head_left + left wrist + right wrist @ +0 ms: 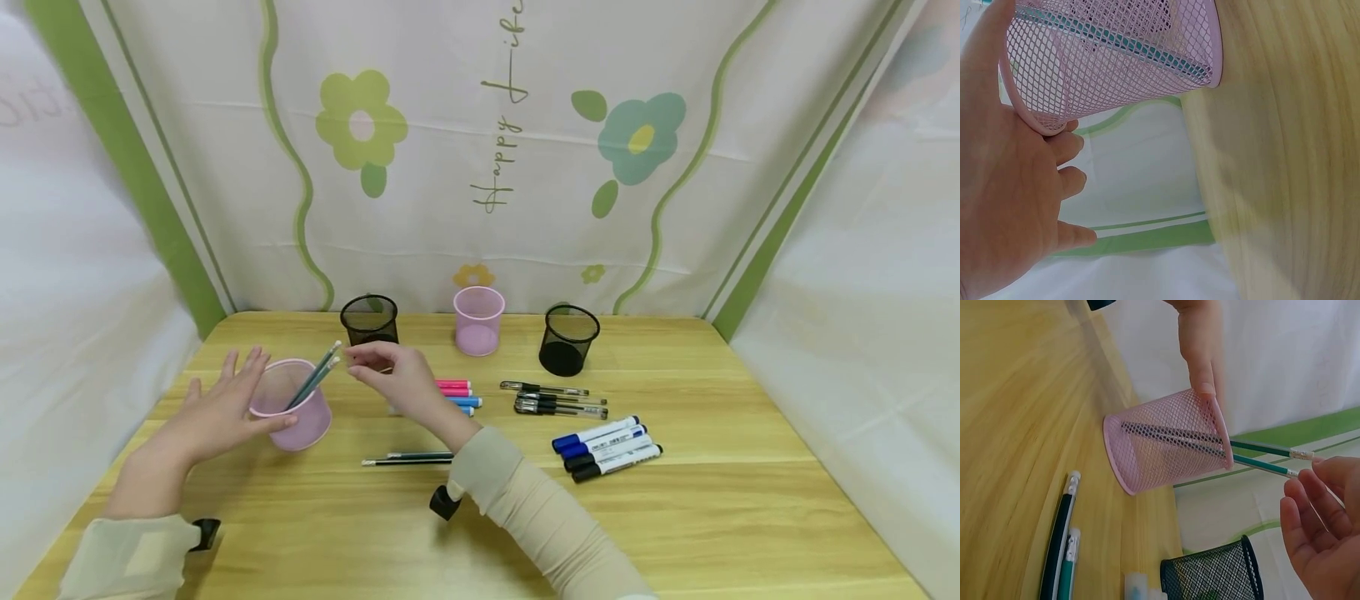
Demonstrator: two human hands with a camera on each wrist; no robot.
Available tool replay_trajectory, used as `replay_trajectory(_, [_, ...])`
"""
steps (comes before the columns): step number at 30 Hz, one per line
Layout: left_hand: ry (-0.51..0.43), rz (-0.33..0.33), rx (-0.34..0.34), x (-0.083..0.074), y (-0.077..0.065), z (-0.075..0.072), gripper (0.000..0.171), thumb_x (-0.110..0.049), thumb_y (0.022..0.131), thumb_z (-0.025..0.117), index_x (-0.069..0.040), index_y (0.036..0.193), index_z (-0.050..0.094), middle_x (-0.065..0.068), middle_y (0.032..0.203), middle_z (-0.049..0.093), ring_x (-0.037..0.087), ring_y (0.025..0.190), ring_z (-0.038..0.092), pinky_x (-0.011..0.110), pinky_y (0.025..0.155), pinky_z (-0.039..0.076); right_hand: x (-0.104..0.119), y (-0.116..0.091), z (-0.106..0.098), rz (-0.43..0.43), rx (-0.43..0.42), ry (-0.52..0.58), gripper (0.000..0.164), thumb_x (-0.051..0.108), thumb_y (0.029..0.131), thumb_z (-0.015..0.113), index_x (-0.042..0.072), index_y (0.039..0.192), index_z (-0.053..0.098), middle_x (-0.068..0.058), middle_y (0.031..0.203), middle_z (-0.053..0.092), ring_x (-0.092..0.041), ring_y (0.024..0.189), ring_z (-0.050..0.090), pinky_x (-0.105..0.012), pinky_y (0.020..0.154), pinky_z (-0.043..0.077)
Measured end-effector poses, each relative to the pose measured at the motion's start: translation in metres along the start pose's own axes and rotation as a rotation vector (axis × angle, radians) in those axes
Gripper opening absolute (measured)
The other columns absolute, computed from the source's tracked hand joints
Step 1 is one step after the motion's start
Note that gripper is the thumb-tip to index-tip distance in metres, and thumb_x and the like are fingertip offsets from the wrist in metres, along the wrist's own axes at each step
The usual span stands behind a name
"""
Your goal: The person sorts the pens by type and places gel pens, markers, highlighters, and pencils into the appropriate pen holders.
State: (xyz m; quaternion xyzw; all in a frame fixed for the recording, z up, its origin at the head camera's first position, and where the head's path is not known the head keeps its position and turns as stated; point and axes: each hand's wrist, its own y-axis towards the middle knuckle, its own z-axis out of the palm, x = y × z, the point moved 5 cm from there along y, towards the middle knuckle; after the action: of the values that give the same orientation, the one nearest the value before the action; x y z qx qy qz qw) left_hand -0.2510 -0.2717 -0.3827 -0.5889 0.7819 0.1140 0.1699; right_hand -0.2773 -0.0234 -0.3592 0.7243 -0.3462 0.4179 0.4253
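Two dark green pencils with white eraser ends lean inside a pink mesh pen cup on the table's left side. My left hand rests on that cup's rim, its thumb along the near side and its fingers spread out straight on the far side. Just right of the eraser ends is my right hand; its thumb and fingertips are close together but loose, right at the ends of the pencils. Two more pencils lie on the table below the right hand, partly covered by its wrist.
Behind stand a black mesh cup, another pink cup and a second black cup. Pink and blue markers, black gel pens and whiteboard markers lie on the wooden table. Printed curtains surround it.
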Motion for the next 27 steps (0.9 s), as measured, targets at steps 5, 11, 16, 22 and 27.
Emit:
replay_trajectory(5, [-0.005,-0.003,0.003,0.000,0.000,0.001,0.117,-0.063,0.091,0.068,0.005,0.162,0.003,0.030,0.166,-0.003,0.050,0.149,-0.018,0.085,0.100,-0.010,-0.003,-0.004,-0.007,-0.012,0.036,-0.025,0.021,0.008,0.098,0.071,0.006,0.118,0.076,-0.004,0.102,0.076,-0.004,0.085,0.065,-0.019,0.073,0.054])
replay_trajectory(11, [-0.003,-0.003,0.001,0.000,0.000,0.001,0.117,-0.062,0.091,0.068,0.004,0.162,0.003,0.030,0.166,-0.003,0.049,0.149,-0.018,0.084,0.100,-0.011,-0.005,-0.011,-0.013,-0.015,0.091,-0.096,0.021,0.005,0.098,0.070,0.006,0.118,0.075,-0.002,0.100,0.075,-0.003,0.086,0.066,-0.020,0.076,0.056])
replay_trajectory(16, [0.001,-0.003,0.001,0.002,0.000,0.001,0.117,-0.062,0.091,0.068,0.005,0.162,0.002,0.030,0.166,-0.004,0.049,0.149,-0.018,0.084,0.100,-0.011,-0.010,-0.018,-0.016,-0.048,0.151,-0.169,0.023,0.003,0.097,0.071,0.004,0.119,0.074,-0.005,0.101,0.075,-0.003,0.086,0.066,-0.019,0.079,0.055])
replay_trajectory(22, [-0.001,-0.003,-0.002,0.004,0.001,0.001,0.117,-0.062,0.091,0.068,0.005,0.162,0.002,0.030,0.166,-0.005,0.049,0.149,-0.019,0.084,0.100,-0.012,-0.015,-0.025,-0.019,-0.081,0.233,-0.245,0.026,0.002,0.097,0.071,0.001,0.123,0.072,-0.011,0.104,0.075,-0.006,0.087,0.068,-0.018,0.079,0.055])
replay_trajectory(27, [0.005,0.002,0.002,0.003,0.002,0.001,0.118,-0.063,0.091,0.068,0.005,0.162,0.002,0.030,0.166,-0.004,0.049,0.149,-0.019,0.084,0.100,-0.012,-0.018,-0.032,-0.024,-0.089,0.288,-0.325,0.027,0.003,0.098,0.069,-0.001,0.125,0.071,-0.012,0.106,0.074,-0.007,0.089,0.067,-0.015,0.080,0.053])
